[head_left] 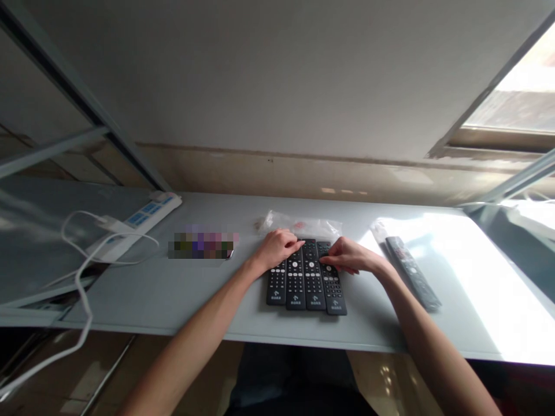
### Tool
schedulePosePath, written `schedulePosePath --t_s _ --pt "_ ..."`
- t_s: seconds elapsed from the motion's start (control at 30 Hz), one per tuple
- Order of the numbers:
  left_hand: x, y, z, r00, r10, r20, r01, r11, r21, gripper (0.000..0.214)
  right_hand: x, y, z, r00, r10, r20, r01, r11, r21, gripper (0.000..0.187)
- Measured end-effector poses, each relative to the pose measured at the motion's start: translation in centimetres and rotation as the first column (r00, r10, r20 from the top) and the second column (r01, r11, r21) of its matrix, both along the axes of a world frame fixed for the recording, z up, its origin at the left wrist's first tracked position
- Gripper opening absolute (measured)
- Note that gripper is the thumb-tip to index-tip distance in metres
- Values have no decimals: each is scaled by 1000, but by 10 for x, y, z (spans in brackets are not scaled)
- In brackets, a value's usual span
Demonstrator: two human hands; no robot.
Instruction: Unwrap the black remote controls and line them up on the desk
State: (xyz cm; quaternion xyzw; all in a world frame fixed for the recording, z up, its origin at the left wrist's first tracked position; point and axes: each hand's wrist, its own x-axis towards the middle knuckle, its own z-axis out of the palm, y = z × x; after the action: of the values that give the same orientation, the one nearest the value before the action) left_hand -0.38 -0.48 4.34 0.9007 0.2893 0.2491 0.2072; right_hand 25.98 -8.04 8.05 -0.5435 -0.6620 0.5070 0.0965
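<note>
Several black remote controls (306, 283) lie side by side on the pale grey table (208, 300), buttons up. My left hand (277, 247) rests on the upper ends of the left remotes, fingers curled and pressed on them. My right hand (349, 256) presses its fingertips on the top of the rightmost remote (333, 286). Neither hand lifts anything. Just behind the hands lies a clear plastic bag (303, 224).
Another black remote in a clear sleeve (411, 271) lies to the right. A white power strip (139, 222) with a white cable (82, 277) sits at the left. Metal shelf posts stand at both sides, and a wall rises behind the table.
</note>
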Motion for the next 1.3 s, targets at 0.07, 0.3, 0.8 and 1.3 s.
schedulePosePath --t_s 0.07,0.3,0.8,1.3 --pt "0 0 -1 1000 -3 7 3 1000 -1 50 0 0 0 1000 -3 -3 3 1000 -3 56" --pt "1 0 -4 999 23 28 -23 1000 -7 48 1 0 -5 1000 14 -21 -14 1000 2 58" --pt "1 -3 -6 997 25 72 -25 1000 9 51 -4 0 8 998 18 53 -16 999 -34 58" --pt "-4 1 0 997 -39 65 36 998 53 51 -12 0 0 975 -213 -62 221 954 205 70"
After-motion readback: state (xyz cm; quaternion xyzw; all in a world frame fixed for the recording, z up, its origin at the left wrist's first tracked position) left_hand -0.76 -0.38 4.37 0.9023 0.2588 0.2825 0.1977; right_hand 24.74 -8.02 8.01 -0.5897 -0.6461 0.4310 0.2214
